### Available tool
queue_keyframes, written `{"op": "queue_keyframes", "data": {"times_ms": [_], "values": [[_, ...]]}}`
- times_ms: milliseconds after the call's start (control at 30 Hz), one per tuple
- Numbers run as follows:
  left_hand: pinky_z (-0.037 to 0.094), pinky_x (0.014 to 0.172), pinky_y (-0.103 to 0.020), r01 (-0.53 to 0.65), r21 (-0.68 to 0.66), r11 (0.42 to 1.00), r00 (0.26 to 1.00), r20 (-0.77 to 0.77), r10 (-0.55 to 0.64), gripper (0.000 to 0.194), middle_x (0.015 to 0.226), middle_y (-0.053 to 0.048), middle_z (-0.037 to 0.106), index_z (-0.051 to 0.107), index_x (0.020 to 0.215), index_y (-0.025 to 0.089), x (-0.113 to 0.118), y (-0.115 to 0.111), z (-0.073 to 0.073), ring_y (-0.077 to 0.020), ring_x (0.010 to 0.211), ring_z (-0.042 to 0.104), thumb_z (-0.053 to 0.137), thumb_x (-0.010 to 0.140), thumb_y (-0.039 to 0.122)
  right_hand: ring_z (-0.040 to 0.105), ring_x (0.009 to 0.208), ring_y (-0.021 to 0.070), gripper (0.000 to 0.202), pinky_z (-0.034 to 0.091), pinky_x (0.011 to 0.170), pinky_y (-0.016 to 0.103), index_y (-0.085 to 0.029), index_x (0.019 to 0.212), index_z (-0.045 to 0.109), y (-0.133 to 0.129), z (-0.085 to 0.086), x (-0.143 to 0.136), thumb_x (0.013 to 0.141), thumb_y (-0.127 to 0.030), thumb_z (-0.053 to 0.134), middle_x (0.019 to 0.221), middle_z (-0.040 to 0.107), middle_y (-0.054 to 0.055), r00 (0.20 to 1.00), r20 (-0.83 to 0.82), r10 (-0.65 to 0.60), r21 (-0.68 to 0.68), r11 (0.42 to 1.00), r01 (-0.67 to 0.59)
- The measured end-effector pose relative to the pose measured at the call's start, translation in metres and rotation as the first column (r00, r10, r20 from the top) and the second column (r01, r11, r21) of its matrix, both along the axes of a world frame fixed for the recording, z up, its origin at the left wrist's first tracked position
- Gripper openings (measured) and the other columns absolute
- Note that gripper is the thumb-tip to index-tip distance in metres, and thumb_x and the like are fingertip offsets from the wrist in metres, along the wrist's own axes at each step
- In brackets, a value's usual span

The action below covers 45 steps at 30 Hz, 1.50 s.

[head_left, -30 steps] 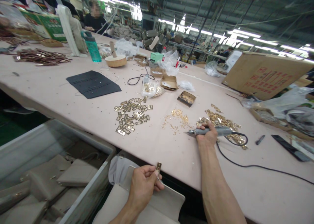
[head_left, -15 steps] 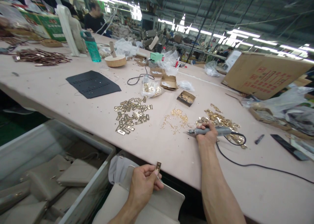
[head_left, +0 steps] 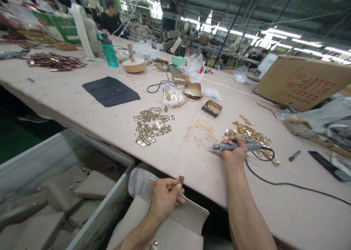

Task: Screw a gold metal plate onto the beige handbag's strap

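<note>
Between thumb and fingers, my left hand [head_left: 166,199] pinches a small gold metal plate [head_left: 181,180] by the edge of a beige leather bag flap [head_left: 189,217]. Whether the plate touches the flap I cannot tell. My right hand [head_left: 236,147] is closed around a grey electric screwdriver [head_left: 251,145], its thin bit pointing left just above the table. Tiny gold screws [head_left: 201,129] lie scattered left of the bit. Flat gold plates [head_left: 153,124] are heaped farther left, and more gold fittings [head_left: 252,133] lie behind my right hand.
A grey bin [head_left: 109,202] of beige bags stands at lower left. The screwdriver's black cord [head_left: 287,184] runs right across the table [head_left: 192,162]. Farther back are a small box of screws [head_left: 212,108], a dark sheet [head_left: 111,91], a teal bottle [head_left: 109,52] and a large carton [head_left: 301,82].
The view has shifted slightly, so the scene sits a little farther right. Both hands keep their holds on the metal plate and the electric screwdriver.
</note>
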State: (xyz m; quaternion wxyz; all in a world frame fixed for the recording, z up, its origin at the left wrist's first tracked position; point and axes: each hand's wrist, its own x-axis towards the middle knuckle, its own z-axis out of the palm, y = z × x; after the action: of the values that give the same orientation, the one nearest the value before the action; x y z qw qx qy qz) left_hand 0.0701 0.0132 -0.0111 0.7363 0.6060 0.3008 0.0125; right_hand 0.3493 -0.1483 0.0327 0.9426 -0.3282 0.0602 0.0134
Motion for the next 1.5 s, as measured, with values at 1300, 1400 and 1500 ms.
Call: {"op": "queue_keyframes", "data": {"times_ms": [1300, 1400, 1500], "values": [[0.059, 0.048, -0.021, -0.023, -0.266, 0.964, 1.000, 0.009, 0.026, 0.020, 0.076, -0.017, 0.073, 0.074, 0.082, 0.000, -0.005, 0.008, 0.023, -0.0230, 0.062, 0.075, 0.053, 0.082, -0.001, 0.037, 0.053, 0.0061, 0.025, 0.046, 0.055, 0.022, -0.014, 0.072, 0.059, 0.039, -0.018, -0.159, 0.074, -0.023, 0.083, 0.069, 0.049, -0.002, 0.890, 0.061, 0.453, -0.016, 0.892, -0.453], [0.059, 0.050, -0.021, -0.017, -0.274, 0.962, 0.999, 0.028, 0.026, 0.014, 0.077, -0.017, 0.074, 0.073, 0.089, -0.001, -0.006, 0.007, 0.021, -0.0220, 0.061, 0.074, 0.060, 0.085, 0.004, 0.036, 0.052, 0.0062, 0.026, 0.046, 0.054, 0.022, -0.015, 0.071, 0.058, 0.040, -0.016, -0.160, 0.073, -0.022, 0.083, 0.069, 0.050, -0.002, 0.894, 0.051, 0.445, -0.019, 0.895, -0.445], [0.059, 0.050, -0.021, -0.027, -0.269, 0.963, 0.999, 0.023, 0.034, 0.014, 0.079, -0.017, 0.074, 0.071, 0.093, -0.001, -0.006, 0.005, 0.018, -0.0213, 0.061, 0.074, 0.061, 0.085, 0.003, 0.036, 0.052, 0.0063, 0.026, 0.046, 0.053, 0.022, -0.015, 0.071, 0.058, 0.040, -0.014, -0.160, 0.072, -0.022, 0.083, 0.068, 0.050, -0.003, 0.895, 0.047, 0.444, -0.026, 0.896, -0.444]]}}
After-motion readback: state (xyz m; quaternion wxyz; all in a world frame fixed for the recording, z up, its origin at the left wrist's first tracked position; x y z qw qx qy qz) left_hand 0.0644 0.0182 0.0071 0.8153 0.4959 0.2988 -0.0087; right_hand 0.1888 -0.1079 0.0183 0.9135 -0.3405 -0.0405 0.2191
